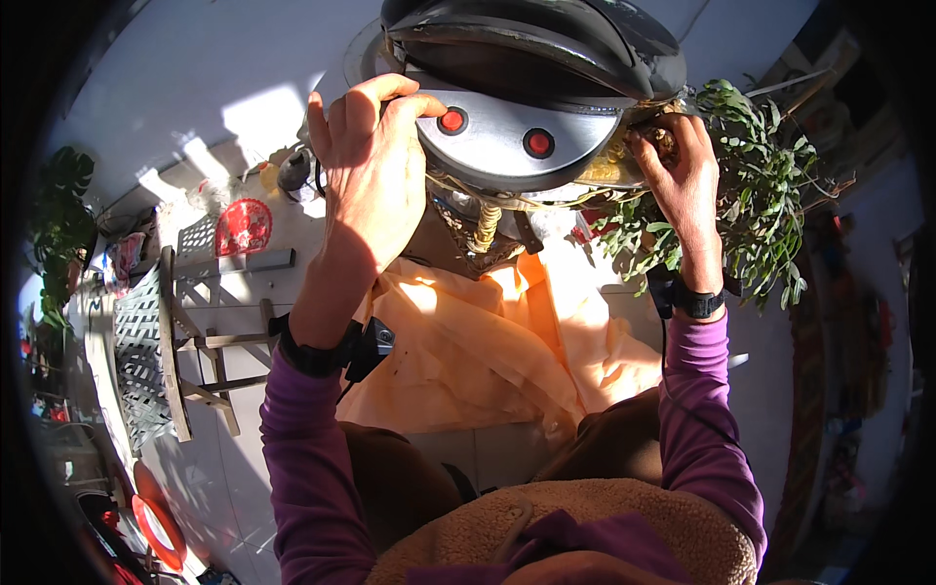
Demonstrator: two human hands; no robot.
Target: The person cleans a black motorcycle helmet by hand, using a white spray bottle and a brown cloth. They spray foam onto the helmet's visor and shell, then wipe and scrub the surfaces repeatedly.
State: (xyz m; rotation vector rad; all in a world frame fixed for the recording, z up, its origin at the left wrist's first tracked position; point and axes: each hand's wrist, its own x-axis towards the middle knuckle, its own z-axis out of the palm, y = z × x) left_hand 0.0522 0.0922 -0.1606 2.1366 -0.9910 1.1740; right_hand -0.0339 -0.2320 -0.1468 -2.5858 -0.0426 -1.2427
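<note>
I have both hands up on a big dark, domed appliance (pixel 531 58) that fills the top of my view at twelve o'clock; its silver front panel (pixel 507 141) carries two red round buttons (pixel 451 121). My left hand (pixel 366 161) is curled over the panel's left end at about eleven o'clock, fingers wrapped over the rim and thumb lying just beside the nearer red button, so it is closed around the edge of the appliance. My right hand (pixel 682 171) sits at one o'clock under the right end of the rim, fingers bent and tucked in against it; I cannot tell how firmly it grips, as the fingertips are partly hidden among the leaves. The appliance's long axis runs from nine to three o'clock, straight across between my two hands, with the left hand nearer the buttons. A green leafy plant (pixel 760 185) spreads at two o'clock, brushing my right hand. Below, at six o'clock, an orange cloth (pixel 487 341) lies over my lap, and a wooden folding chair (pixel 161 341) stands on the pale tiled floor (pixel 244 468) at nine o'clock.
</note>
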